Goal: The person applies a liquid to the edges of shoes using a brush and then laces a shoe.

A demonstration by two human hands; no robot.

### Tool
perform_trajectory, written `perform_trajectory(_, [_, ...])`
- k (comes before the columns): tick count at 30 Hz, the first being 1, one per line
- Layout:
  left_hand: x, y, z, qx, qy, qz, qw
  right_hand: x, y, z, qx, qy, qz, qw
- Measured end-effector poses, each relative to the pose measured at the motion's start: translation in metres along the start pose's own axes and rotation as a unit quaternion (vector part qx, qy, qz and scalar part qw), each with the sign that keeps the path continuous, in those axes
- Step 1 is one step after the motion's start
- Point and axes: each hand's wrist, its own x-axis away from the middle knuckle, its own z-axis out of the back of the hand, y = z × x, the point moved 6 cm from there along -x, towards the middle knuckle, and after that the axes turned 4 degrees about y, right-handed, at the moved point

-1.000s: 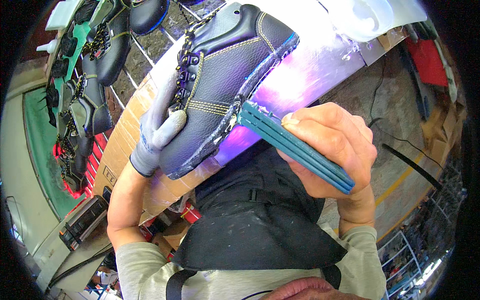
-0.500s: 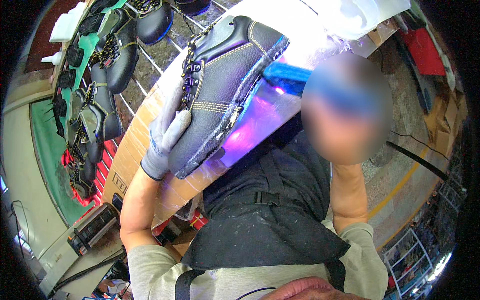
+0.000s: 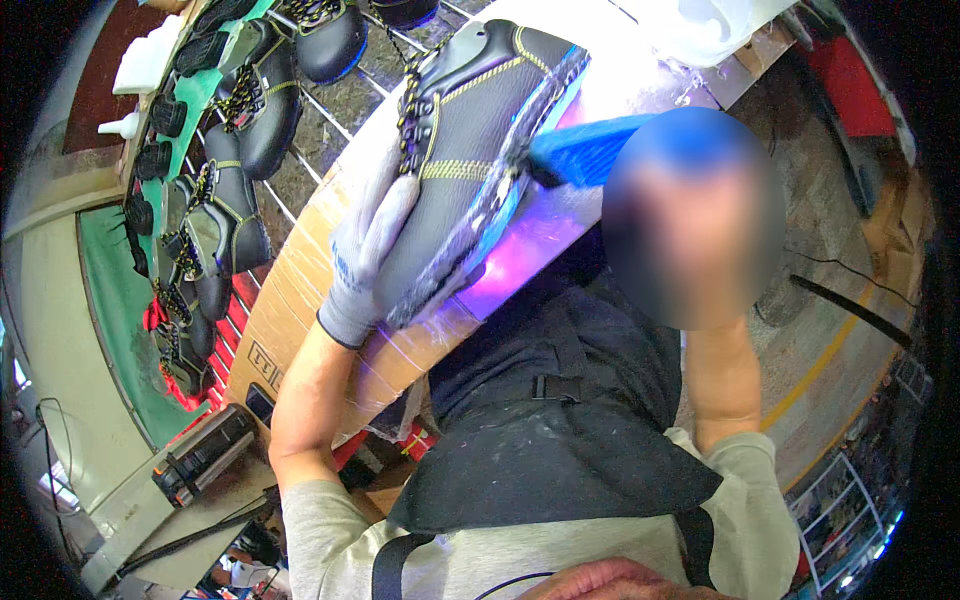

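Observation:
A black leather work shoe (image 3: 445, 215) with yellow stitching and black-and-yellow laces is tilted on its side over the bench, its sole edge facing right. White and blue residue runs along that edge. My left hand (image 3: 370, 235), in a grey-white glove, is closed round the shoe's lace side near the toe. At the sole edge is the dark tip of a blue brush-like tool (image 3: 585, 155). This tool reaches out from my right hand (image 3: 695, 220), which is closed on it; blurring hides the fingers there.
Several black shoes (image 3: 265, 125) stand on the rack at the left, beside a green strip with dark pieces. Cardboard (image 3: 285, 300) covers the bench's near left part. A translucent plastic container (image 3: 705, 30) sits at the far right. Purple light falls on the bench edge.
The shoe, my left hand and the surroundings have shifted slightly right in view. The blue tool now slants more, its tip still at the sole edge; my right forearm shows lower down.

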Motion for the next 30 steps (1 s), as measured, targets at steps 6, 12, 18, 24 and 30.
perform_trajectory(6, [-0.004, -0.013, -0.011, -0.024, -0.01, 0.013, 1.0, 0.046, 0.045, -0.034, -0.278, 0.184, -0.147, 0.931])
perform_trajectory(12, [-0.009, 0.001, -0.005, -0.056, -0.002, -0.029, 0.998, 0.065, 0.02, -0.025, -0.155, 0.12, -0.109, 0.974])
perform_trajectory(18, [0.001, -0.012, -0.005, -0.002, 0.022, -0.015, 1.0, 0.012, -0.022, -0.01, 0.119, -0.006, 0.108, 0.987])
perform_trajectory(24, [0.003, -0.011, 0.001, 0.006, -0.015, 0.011, 1.0, 0.009, -0.001, -0.005, -0.053, 0.067, -0.138, 0.987])
perform_trajectory(30, [0.004, -0.01, 0.003, 0.005, -0.023, 0.014, 1.0, 0.016, -0.017, -0.016, -0.029, -0.03, -0.028, 0.999])
